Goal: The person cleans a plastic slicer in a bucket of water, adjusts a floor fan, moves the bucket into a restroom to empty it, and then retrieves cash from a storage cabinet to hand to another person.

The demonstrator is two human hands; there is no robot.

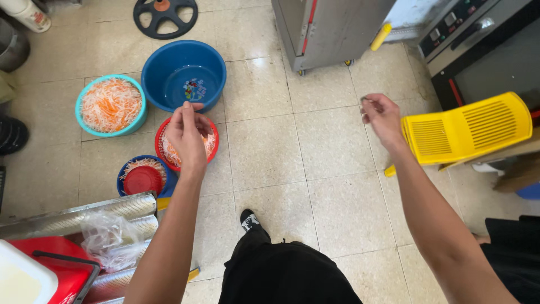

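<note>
A floor (pixel 337 186) of pale beige tiles fills the view, with bowls gathered at the left and metal kitchen machines along the top edge. The left hand (pixel 186 133) hangs over a small red bowl (pixel 215 141) of shredded white and orange vegetable, its fingertips pressed together as if pinching something too small to make out. The right hand (pixel 382 115) is raised well apart to the right, above bare tile, fingers curled inward with the thumb against them; whether it holds anything cannot be told. Just beside that hand stands a yellow slatted plastic chair (pixel 467 129). Behind the red bowl sits a large blue basin (pixel 184 73), and to its left a teal bowl (pixel 111 105) heaped with the same shreds. Nearer, a blue bowl (pixel 144 175) carries a red lid over more shreds. A corrugated metal tray (pixel 79 217) with a crumpled clear plastic bag (pixel 107 239) lies at the lower left. The person's dark trousers and one shoe (pixel 248 219) show below.
</note>
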